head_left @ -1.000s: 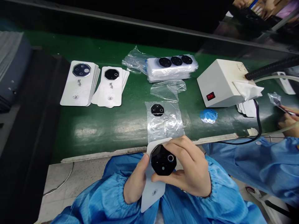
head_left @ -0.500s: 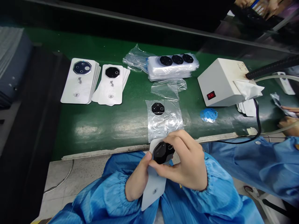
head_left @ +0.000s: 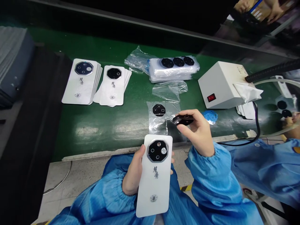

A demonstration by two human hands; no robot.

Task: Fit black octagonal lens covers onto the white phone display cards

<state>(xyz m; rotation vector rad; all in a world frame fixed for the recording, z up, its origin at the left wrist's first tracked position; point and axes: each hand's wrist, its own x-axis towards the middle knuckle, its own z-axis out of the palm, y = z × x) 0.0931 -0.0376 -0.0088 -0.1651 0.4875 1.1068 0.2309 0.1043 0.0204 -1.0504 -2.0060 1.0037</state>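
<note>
Head view. A white back cover [head_left: 154,181] is held in the lower centre of the frame by the left hand [head_left: 132,172]. The thumb is laid along the cover's left edge and fingertips show at its right edge, so the fingers are closed on it. The cover is held upright above the blue sleeves, just short of the near edge of the green belt [head_left: 93,125]. An octagonal camera ring [head_left: 158,151] with three small lenses is seen at the top of the cover.

A black octagonal piece [head_left: 183,119] is pinched between thumb and fingertips of the right hand [head_left: 199,131], right of centre. The piece is held nearly flat, above the belt and just right of a clear film sheet [head_left: 164,123]. One further black octagon [head_left: 158,110] is lying on that sheet.

In the upper left of the frame, two stacks of white covers are noted on the belt: a left stack [head_left: 82,82] topped by a cover with a ringed camera, and a right stack [head_left: 114,86] topped by one with a plain black octagon. In the upper centre a pile of film sheets [head_left: 174,68] carries three black octagons, with loose clear wrapping [head_left: 170,89] just in front. A white box [head_left: 219,82] with a red switch stands at the upper right, and a blue disc [head_left: 211,116] lies in front of it, near the right hand. A co-worker's blue sleeve [head_left: 269,168] and hand [head_left: 292,128] are seen at the right edge.
</note>
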